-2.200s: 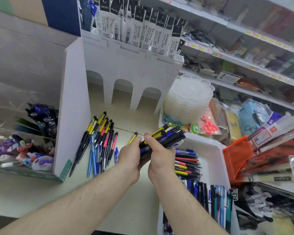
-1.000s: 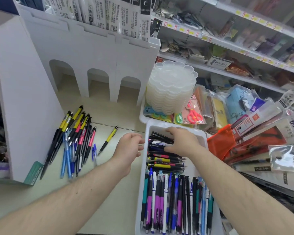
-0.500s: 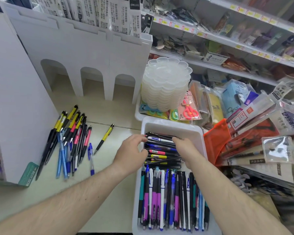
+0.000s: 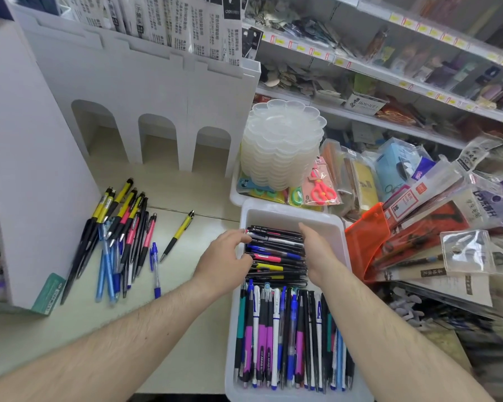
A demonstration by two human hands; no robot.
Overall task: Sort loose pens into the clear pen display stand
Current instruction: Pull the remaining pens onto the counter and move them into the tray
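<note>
While the shelving [image 4: 389, 79] of packaged stationery fills the far right and the tall white cardboard display [image 4: 145, 91] with three arched openings stands at the back left, the pale counter [image 4: 186, 329] below them carries everything the hands work on. A white plastic tray [image 4: 325, 224] sits on the counter's right side, holding two groups of pens: a near row [image 4: 291, 340] lying lengthwise, with purple, blue, teal and black barrels, and a far stack [image 4: 276, 253] lying crosswise, dark pens with a pink and a yellow one among them. Behind the tray rises a stack of clear flower-shaped palettes [image 4: 285, 143], with pink scissors [image 4: 321, 191] in a packet beside it and an orange pouch [image 4: 366, 236] just right of the tray. On the counter to the left, well apart from the tray, a loose heap of pens [image 4: 119, 236] leans against the white side panel [image 4: 29, 169], and one yellow-and-black pen [image 4: 177, 235] lies alone between heap and tray. The left hand [image 4: 224, 259] has its fingers curled against the left ends of the crosswise stack; the right hand [image 4: 320, 250] lies along the stack's right ends with fingers fairly straight and together, so the stack is squeezed between both. No clear pen stand can be made out.
</note>
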